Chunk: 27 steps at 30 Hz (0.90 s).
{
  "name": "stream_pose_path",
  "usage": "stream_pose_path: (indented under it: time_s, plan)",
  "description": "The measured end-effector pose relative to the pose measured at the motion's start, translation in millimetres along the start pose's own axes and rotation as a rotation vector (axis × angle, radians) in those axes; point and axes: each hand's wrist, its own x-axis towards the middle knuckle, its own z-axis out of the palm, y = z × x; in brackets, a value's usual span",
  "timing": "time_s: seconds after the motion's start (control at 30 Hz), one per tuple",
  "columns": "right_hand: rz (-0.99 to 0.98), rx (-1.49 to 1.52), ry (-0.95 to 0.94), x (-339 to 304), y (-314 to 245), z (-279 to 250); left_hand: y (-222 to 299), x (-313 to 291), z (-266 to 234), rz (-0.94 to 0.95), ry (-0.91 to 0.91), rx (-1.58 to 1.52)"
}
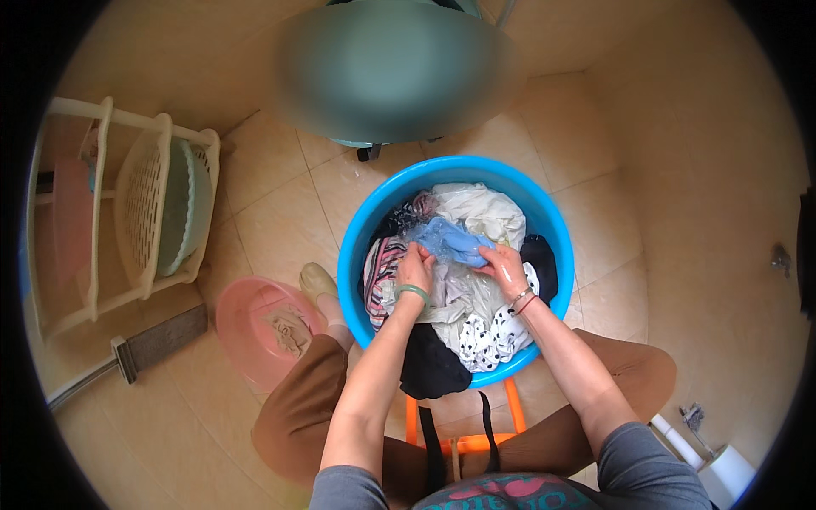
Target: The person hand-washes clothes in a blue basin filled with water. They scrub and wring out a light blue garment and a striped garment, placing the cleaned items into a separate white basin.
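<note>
Laundry (480, 208) fills tub (557, 231); rag (289, 330) in basin (240, 327)
Left hand (415, 270) and right hand (507, 270), fingers closed, pinch blue garment (456, 243).

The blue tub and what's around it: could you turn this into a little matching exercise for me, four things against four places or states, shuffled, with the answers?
Things
1. Blue cloth
2. Pink basin
3. Green bangle
4. Black cloth

Places or states
A. At the wrist of the left hand
B. Draped over the near rim of the blue tub
C. Held between the left hand and the right hand
D. On the floor, with a beige cloth in it

Right pairs: 1-C, 2-D, 3-A, 4-B
</note>
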Motion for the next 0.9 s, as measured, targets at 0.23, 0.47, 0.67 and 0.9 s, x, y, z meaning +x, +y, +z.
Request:
stream_pose_path:
  time_s: [0.23, 0.47, 0.67, 0.9]
  plan:
    - [-0.112, 0.245, -0.177, -63, -25, 18, 13, 7, -20, -0.014, -0.126, 0.173]
    - [0.16, -0.111, 0.018, -49, -20, 0, 4, -19, 3, 0.081, 0.259, -0.125]
    - [-0.033, 0.074, 0.001, -14, 26, 0, 61, -99, 34, -0.01, -0.13, -0.885]
    - [-0.742, -0.859, 0.058, -87, 9, 55, 43, -53, -6, -0.473, -0.509, -1.655]
